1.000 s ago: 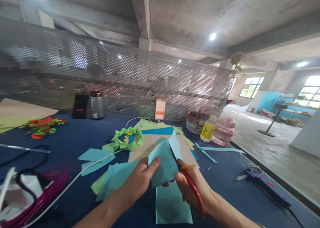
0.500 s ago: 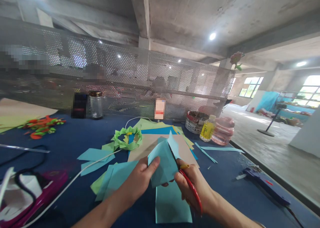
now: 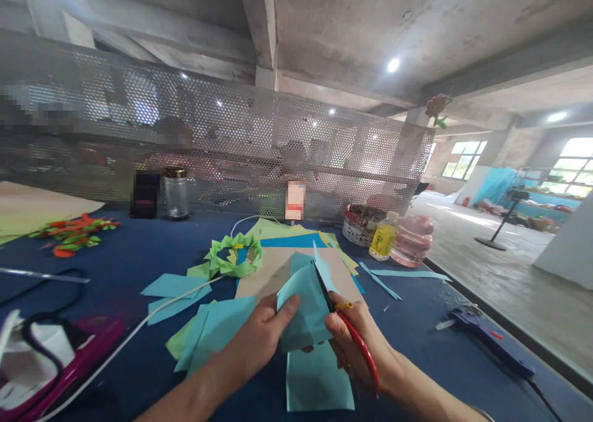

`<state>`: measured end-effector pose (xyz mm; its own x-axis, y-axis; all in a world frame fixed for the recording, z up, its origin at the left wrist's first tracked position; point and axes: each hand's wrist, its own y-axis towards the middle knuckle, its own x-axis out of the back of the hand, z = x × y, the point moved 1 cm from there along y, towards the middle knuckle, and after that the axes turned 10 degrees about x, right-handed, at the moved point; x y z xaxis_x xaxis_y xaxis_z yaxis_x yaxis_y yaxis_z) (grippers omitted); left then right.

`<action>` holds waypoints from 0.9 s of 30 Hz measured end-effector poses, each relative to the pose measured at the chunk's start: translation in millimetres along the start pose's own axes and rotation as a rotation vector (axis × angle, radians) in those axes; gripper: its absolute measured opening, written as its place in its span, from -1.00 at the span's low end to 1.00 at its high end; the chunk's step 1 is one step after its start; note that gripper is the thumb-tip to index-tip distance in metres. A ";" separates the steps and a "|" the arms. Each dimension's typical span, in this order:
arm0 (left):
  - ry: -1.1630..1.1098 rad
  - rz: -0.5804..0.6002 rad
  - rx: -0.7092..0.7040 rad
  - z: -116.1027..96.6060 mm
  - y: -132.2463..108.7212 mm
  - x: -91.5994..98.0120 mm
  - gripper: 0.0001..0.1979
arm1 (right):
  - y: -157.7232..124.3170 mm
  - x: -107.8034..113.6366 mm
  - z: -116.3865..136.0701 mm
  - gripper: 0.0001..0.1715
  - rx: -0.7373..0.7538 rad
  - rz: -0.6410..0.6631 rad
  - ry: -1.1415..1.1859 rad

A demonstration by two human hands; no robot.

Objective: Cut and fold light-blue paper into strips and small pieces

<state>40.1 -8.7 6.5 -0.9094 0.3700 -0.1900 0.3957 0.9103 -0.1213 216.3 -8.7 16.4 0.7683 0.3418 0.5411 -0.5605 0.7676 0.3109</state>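
My left hand (image 3: 271, 326) pinches a light blue sheet of paper (image 3: 303, 314) by its left side, thumb on top. My right hand (image 3: 359, 335) is closed round the red handles of a pair of scissors (image 3: 359, 338). Their dark blades lie at the sheet's right part, where a strip stands up beside the cut. Below the held sheet, another blue paper piece (image 3: 319, 385) lies on the table. Several cut blue sheets (image 3: 217, 329) are left of my left hand. A green folded paper ring (image 3: 236, 255) lies beyond them.
A white cable (image 3: 125, 341) crosses the left side near a purple object (image 3: 88, 360). At right are a blue glue gun (image 3: 493, 341), a yellow-labelled bottle (image 3: 383, 236), a pink bottle (image 3: 412, 241) and a basket (image 3: 364, 225). A glass jar (image 3: 176, 193) and phone (image 3: 295, 200) stand before the mesh panel (image 3: 241, 144).
The scissor blades show more clearly, with their tips near the top of the cut. The held paper has tilted slightly and shifted a little right with my left hand.
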 end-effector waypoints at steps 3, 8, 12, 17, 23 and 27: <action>-0.004 -0.001 -0.005 -0.2 -0.8 -0.3 -0.54 | 0.6 -0.5 -2.0 -0.26 -0.023 -0.010 0.008; -0.022 0.002 -0.004 -1.0 -0.8 -0.5 -0.54 | 1.4 0.8 0.5 -0.25 -0.028 -0.015 -0.012; -0.008 -0.003 -0.001 2.3 1.5 1.1 -0.57 | 0.7 1.8 5.4 -0.31 -0.002 0.000 -0.043; -0.034 -0.003 0.017 6.2 4.2 2.0 -0.54 | -1.1 2.2 2.5 -0.34 0.000 -0.029 -0.084; 0.009 -0.024 0.022 3.5 2.6 1.6 -0.55 | -0.7 3.6 1.2 -0.31 0.026 -0.023 -0.078; 0.014 0.013 0.013 2.6 2.4 0.3 -0.56 | -0.6 3.5 2.1 -0.32 0.053 0.006 -0.063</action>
<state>41.1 -6.9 3.6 -0.9058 0.3843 -0.1785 0.4090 0.9030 -0.1315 218.6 -9.1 19.8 0.7447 0.3103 0.5909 -0.5819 0.7355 0.3471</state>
